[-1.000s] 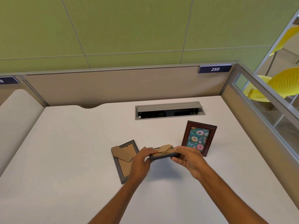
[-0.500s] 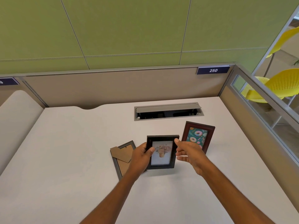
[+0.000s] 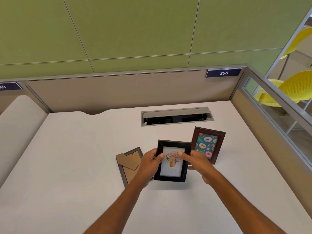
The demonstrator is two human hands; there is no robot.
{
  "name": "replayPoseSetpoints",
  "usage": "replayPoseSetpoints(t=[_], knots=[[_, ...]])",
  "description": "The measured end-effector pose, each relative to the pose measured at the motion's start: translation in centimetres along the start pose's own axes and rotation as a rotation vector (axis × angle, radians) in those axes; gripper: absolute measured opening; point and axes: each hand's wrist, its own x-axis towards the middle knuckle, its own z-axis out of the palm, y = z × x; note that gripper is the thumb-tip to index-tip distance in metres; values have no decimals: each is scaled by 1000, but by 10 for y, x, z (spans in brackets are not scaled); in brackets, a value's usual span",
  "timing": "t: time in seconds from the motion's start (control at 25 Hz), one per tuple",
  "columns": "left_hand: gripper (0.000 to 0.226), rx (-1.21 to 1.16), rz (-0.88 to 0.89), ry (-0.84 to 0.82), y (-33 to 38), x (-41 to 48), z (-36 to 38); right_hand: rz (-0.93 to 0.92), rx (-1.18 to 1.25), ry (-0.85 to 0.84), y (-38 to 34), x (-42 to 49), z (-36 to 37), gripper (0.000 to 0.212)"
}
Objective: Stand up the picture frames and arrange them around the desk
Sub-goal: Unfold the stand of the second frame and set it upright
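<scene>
A black frame (image 3: pixel 172 173) with a flower-pot picture is upright and facing me at the middle of the white desk (image 3: pixel 70 166). My left hand (image 3: pixel 150 163) grips its left edge, thumb on the glass. My right hand (image 3: pixel 196 160) grips its right edge, thumb over the picture. Whether its bottom rests on the desk I cannot tell. A dark red frame (image 3: pixel 208 144) with a doughnut picture stands just behind and to the right. A grey frame (image 3: pixel 129 163) lies face down on the left, its cardboard stand folded out, partly hidden by my left hand.
An open grey cable hatch (image 3: pixel 176 116) is set into the desk behind the frames. Beige partition walls (image 3: pixel 126 92) close the back and right sides. Yellow chairs (image 3: pixel 297 86) stand beyond the glass on the right. A padded bench (image 3: pixel 15 130) lies at the left.
The black frame was held flat with its back up one second ago; both hands turned it upright so the picture faces me, and it now sits slightly lower and nearer to me.
</scene>
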Motion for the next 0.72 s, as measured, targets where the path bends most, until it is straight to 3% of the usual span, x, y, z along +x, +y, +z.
replayPoseSetpoints(t=[0.24, 0.44, 0.72], knots=[[26, 21, 5, 0, -7, -6, -2, -45, 23, -72, 7, -4, -2, 46], [25, 63, -4, 4, -15, -5, -2, -32, -41, -54, 11, 2, -6, 21], [20, 92, 15, 13, -22, 6, -4, -20, -63, -44, 8, 11, -13, 19]])
